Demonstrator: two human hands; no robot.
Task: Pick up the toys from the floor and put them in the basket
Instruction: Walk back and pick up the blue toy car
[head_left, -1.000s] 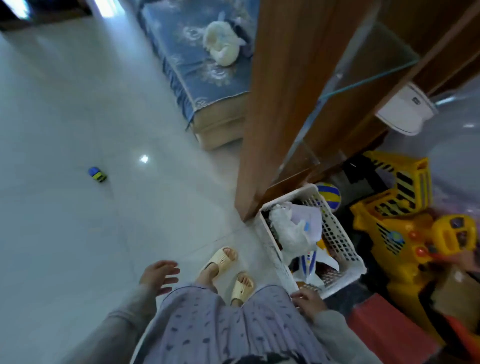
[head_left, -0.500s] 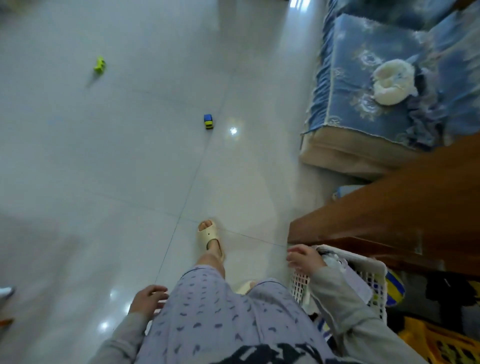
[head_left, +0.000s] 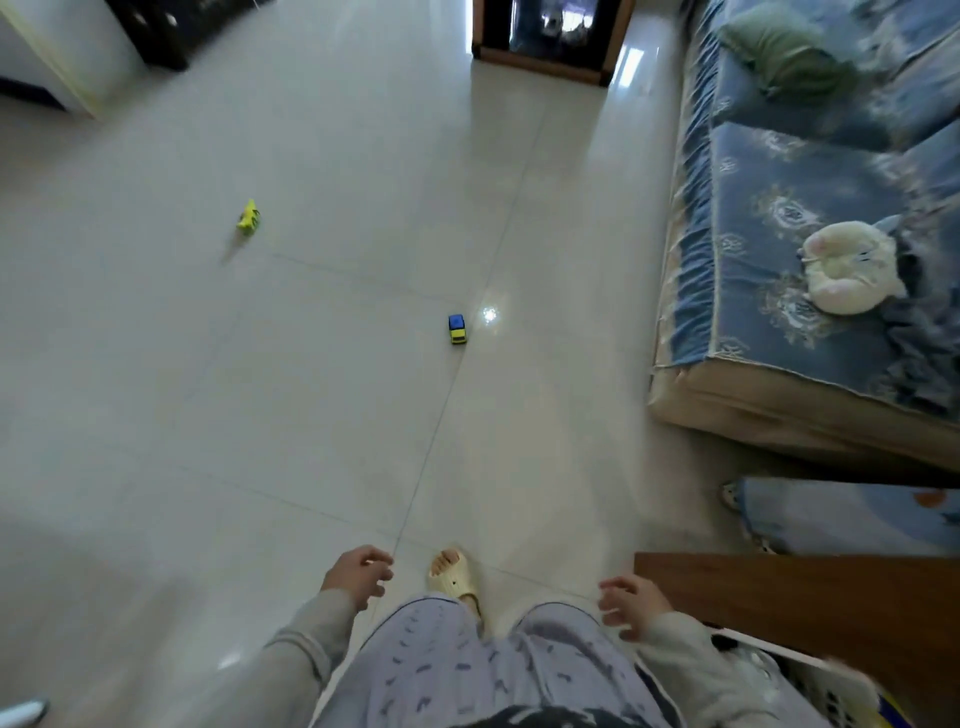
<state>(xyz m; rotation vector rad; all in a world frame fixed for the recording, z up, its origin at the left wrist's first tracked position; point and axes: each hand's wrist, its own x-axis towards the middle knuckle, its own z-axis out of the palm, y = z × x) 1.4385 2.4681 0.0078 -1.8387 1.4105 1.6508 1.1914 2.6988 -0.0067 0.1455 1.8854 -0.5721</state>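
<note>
A small blue and yellow toy car (head_left: 457, 329) lies on the pale tiled floor ahead of me. Farther off to the left lies a yellow-green toy (head_left: 248, 217). Only a corner of the white plastic basket (head_left: 821, 680) shows at the bottom right, behind my right arm. My left hand (head_left: 358, 574) hangs empty with loosely curled fingers, well short of the car. My right hand (head_left: 631, 605) is also empty, fingers apart, next to the brown cabinet.
A blue patterned sofa (head_left: 789, 291) with a white plush (head_left: 847, 273) and a green cushion runs along the right. A brown wooden cabinet (head_left: 810, 608) stands at the lower right. Dark furniture (head_left: 550, 41) sits at the far end. My slippered foot (head_left: 452, 577) steps forward.
The view has swung away from the basket toward the open floor. My right hand left the basket's rim. Both toys now sit nearer the middle of view.
</note>
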